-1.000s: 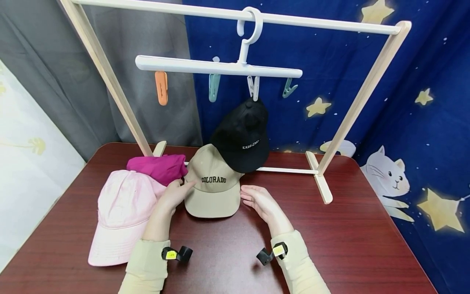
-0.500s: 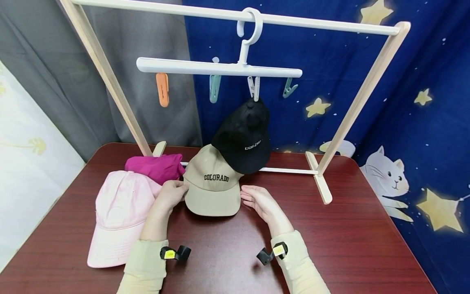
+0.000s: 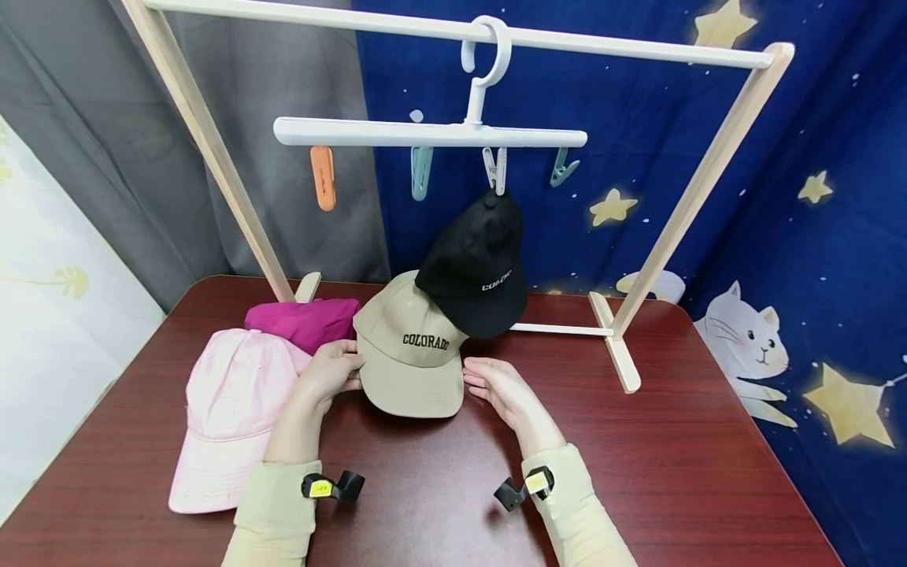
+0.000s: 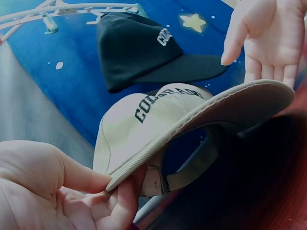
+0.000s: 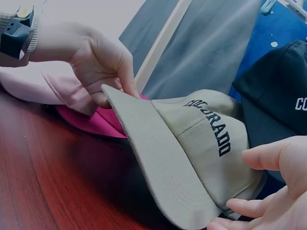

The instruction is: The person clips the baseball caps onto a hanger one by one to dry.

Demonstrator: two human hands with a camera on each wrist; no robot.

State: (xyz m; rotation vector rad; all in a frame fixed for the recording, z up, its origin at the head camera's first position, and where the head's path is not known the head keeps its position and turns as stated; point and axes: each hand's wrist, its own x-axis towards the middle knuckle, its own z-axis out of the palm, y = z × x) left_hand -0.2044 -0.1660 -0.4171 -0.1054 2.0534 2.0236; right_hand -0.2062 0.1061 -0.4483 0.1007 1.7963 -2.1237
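Observation:
A beige baseball cap (image 3: 414,390) lettered COLORADO faces forward, its brim tilted with the left edge raised. Thumb and fingers of my left hand (image 3: 327,376) pinch that left brim edge, as the left wrist view shows. On the opposite side, my right hand (image 3: 501,387) has its fingers extended beside the brim's right corner. In the right wrist view these fingertips (image 5: 242,207) lie at the brim corner; whether they touch it I cannot tell. Behind hangs a black cap (image 3: 476,260), clipped by a white clothespin (image 3: 496,169) and overlapping the beige crown.
The white hanger (image 3: 432,134) hangs from a wooden rack (image 3: 623,49). Orange (image 3: 323,179) and teal clothespins (image 3: 421,173) dangle from it. A pink cap (image 3: 237,394) and a folded magenta cap (image 3: 305,321) lie left on the dark red table (image 3: 673,472).
My left hand has taken hold of the brim's left edge, and the beige cap has turned slightly. The hanger and black cap have swung a little right. My right hand stays put.

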